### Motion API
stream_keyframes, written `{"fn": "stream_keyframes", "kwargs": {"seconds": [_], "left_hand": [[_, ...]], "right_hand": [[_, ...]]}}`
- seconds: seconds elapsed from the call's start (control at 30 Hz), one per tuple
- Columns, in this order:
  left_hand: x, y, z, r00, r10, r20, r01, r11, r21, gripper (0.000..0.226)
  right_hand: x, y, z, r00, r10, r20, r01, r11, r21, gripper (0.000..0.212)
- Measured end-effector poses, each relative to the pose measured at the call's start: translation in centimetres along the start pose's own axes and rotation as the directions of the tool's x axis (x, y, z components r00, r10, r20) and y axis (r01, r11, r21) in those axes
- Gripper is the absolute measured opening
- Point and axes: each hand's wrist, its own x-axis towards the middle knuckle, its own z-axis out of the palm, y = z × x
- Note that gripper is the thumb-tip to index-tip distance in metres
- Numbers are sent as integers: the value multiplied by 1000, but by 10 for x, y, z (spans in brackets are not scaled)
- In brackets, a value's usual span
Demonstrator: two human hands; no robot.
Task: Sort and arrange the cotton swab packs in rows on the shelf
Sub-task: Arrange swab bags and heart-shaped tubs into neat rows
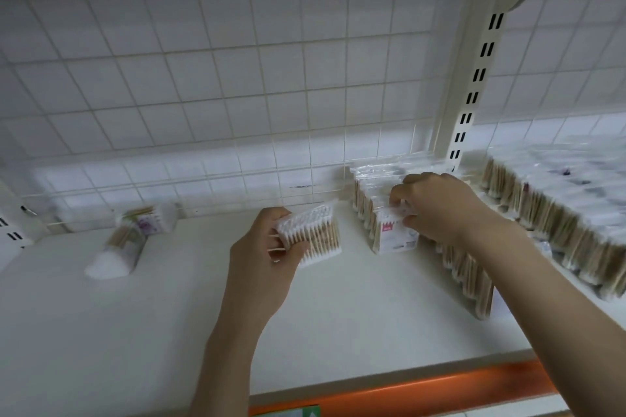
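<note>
My left hand (271,254) grips a clear pack of wooden-stick cotton swabs (315,234) just above the white shelf (169,315), near its middle. My right hand (437,206) pinches the top of the front pack (394,234), which stands upright at the near end of a short row of packs (369,189) running back to the wire grid. Right of that row, more packs (471,278) stand in a row toward the front edge. At the far left, round tubs of swabs (125,240) lie on their sides.
A wire grid back panel (237,61) closes the shelf behind. A slotted white upright (474,78) divides this bay from the right one, where many more swab packs (559,210) are stacked. An orange price strip (423,389) runs along the shelf's front edge.
</note>
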Motion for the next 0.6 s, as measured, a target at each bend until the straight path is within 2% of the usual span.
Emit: {"fn": "stream_keyframes", "kwargs": {"seconds": [0.2, 0.3, 0.4, 0.5, 0.6], "left_hand": [[-2, 6, 6, 1000, -20, 3, 20, 1000, 15, 47], [-3, 8, 9, 998, -23, 53, 21, 999, 36, 44], [-4, 11, 18, 992, -23, 127, 19, 999, 37, 39], [-5, 16, 34, 984, -2, 177, -6, 999, 43, 40], [-3, 22, 56, 973, 38, 227, -56, 996, 71, 42]], "right_hand": [[4, 0, 0, 999, 7, -49, -11, 996, -85, 25], [4, -1, 0, 999, -7, -40, 2, 994, -105, 26], [-1, 2, -3, 999, -30, -16, 28, 997, -75, 29], [-12, 9, -13, 1000, -22, 6, 22, 1000, -12, 41], [-27, 19, -21, 999, 13, -30, -12, 999, 38, 44]]}}
